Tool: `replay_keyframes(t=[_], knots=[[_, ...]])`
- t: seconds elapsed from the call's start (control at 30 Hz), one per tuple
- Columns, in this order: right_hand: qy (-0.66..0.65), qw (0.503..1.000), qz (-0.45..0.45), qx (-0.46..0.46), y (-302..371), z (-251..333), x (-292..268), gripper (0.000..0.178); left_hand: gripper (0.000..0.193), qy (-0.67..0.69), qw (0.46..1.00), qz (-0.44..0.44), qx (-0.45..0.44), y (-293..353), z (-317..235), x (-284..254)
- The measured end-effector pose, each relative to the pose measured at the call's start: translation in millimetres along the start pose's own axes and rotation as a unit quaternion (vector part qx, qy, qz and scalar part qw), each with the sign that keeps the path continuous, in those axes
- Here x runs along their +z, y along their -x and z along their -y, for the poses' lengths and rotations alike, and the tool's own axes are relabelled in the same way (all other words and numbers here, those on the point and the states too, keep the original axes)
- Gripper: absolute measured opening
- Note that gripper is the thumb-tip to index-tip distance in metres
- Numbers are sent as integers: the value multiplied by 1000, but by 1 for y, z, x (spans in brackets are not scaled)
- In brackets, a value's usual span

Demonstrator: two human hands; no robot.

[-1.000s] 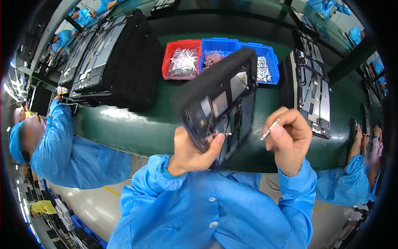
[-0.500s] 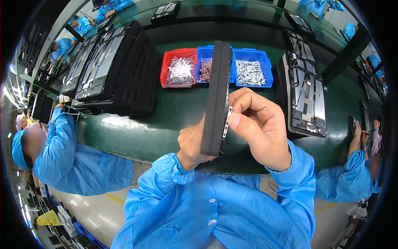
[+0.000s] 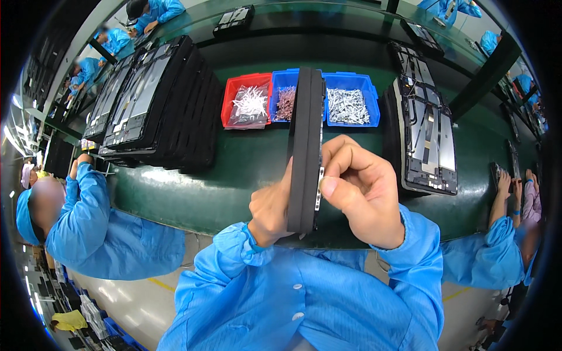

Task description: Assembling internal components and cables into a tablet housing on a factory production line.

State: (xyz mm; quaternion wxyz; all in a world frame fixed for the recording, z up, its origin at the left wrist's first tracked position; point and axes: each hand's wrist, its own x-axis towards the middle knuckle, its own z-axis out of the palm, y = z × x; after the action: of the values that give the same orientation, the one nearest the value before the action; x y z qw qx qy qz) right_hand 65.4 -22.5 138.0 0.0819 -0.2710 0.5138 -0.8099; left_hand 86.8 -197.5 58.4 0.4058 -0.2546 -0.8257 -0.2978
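A thick black slab-shaped device (image 3: 305,158) stands on its narrow edge above the green bench. My left hand (image 3: 270,206) grips it from the left side near its lower end; its fingers are partly hidden behind the slab. At the slab's right face, my right hand (image 3: 366,190) is closed, thumb and forefinger pinching a small silvery strip with dark holes (image 3: 318,196). The strip lies along the slab's edge; whether it is attached there I cannot tell.
Beyond the slab sit a red bin (image 3: 225,111) of white pieces and blue bins (image 3: 374,99) of small metal and copper-coloured parts. Stacked opened devices stand left (image 3: 146,93) and right (image 3: 430,134). Co-workers in blue sit on both sides of the green bench (image 3: 246,152).
The slab and both hands sit slightly lower in the picture, and the whole view has shifted a little. My grip on slab and strip looks the same.
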Motion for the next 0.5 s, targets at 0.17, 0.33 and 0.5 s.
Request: replay_keyframes(t=[0.17, 0.33, 0.5], knots=[[29, 999, -8, 18, 1, 4, 0, 5, 64, 5, 1000, -3, 13, 6, 2, 3], [3, 1000, 5, 3, 1, -1, -5, 2, 64, 12, 1000, -14, 25, 5, 3, 5], [54, 998, 22, 2, -2, 1, -11, 2, 64, 7, 999, -11, 29, 5, 2, 5]])
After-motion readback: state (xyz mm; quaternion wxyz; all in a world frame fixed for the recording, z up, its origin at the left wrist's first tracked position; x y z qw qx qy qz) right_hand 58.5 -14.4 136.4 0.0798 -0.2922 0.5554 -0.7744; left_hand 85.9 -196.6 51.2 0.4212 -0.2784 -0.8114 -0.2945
